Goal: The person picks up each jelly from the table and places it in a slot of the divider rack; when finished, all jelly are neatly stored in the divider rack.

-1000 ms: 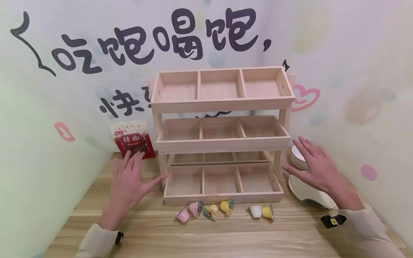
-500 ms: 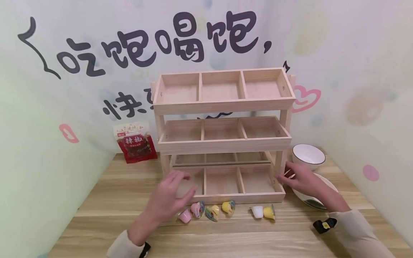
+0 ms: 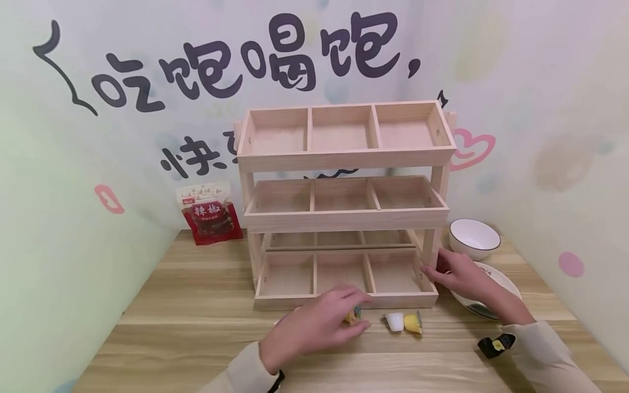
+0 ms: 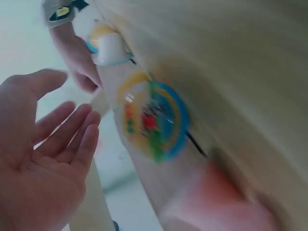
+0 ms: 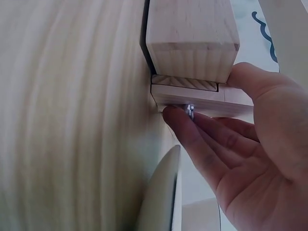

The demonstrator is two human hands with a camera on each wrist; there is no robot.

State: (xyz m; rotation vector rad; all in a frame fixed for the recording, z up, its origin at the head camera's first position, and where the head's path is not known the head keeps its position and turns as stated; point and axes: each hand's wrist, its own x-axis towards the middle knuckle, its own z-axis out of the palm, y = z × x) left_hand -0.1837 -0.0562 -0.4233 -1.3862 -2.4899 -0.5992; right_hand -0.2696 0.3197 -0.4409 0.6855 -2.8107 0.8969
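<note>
A three-tier wooden rack [image 3: 346,221] with divided trays stands on the table. My left hand [image 3: 319,322] hovers with loosely bent fingers over small jelly cups lying before the bottom tray, hiding most of them. A yellow jelly cup [image 4: 151,120] lies beyond its fingertips in the left wrist view, nothing between thumb and fingers; a blurred pink shape [image 4: 216,202] sits closer. A white jelly cup [image 3: 395,322] and another yellow one [image 3: 413,323] lie further right. My right hand [image 3: 464,278] grips the rack's lower right side, fingers by a protruding screw [image 5: 190,111].
Behind my right hand lies a white plate [image 3: 503,278], with a dark-rimmed bowl [image 3: 474,234] further back. A red and white food pouch [image 3: 211,218] leans against the back wall on the left. The wood-grain table [image 3: 187,338] extends between side walls.
From beside the rack, my left hand has swept right and down over the jelly cups. My right hand has come down from the bowl to the rack's lower right side and stayed there.
</note>
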